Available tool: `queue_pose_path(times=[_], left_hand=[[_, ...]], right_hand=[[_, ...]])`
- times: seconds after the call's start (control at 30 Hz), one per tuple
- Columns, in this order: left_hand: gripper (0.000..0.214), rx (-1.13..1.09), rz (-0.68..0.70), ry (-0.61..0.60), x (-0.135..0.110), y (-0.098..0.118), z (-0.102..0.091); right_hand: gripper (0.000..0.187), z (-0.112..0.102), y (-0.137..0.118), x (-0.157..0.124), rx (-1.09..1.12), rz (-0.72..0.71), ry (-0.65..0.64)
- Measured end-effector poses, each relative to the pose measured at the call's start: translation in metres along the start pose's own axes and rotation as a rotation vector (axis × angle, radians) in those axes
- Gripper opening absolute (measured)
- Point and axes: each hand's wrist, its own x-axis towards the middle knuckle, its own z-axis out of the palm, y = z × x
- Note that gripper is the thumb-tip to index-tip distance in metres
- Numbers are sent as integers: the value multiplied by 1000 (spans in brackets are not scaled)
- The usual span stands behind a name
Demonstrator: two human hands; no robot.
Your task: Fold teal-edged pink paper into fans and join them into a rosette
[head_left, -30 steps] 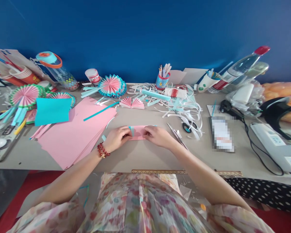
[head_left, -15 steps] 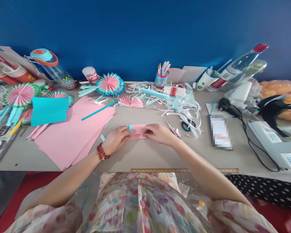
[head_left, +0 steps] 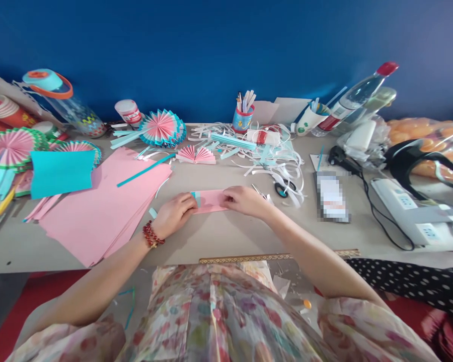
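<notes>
A narrow folded strip of pink paper, with a teal band near its left end, lies flat in front of me on the table. My left hand, with a red bead bracelet on the wrist, is closed on the strip's left end. Fingers of my right hand are curled and pinch the strip toward its right end. Beyond the strip sits a small pink pleated fan. Scissors lie right of my right hand, partly under white paper strips.
Pink sheets and a teal sheet lie at left. Paper rosettes, a pen holder and paper scraps line the back. A phone, power strip and bottle stand or lie at right.
The view has turned slightly to the right, so the table's things appear shifted left. Both hands keep hold of the pink strip, with little change in their grip.
</notes>
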Motion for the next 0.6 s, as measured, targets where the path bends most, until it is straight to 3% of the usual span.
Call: queue_pose_path(times=[0.6], left_hand=[[22, 34, -14, -20, 0, 2, -1]], right_hand=[[10, 1, -3, -2, -81, -47, -13]])
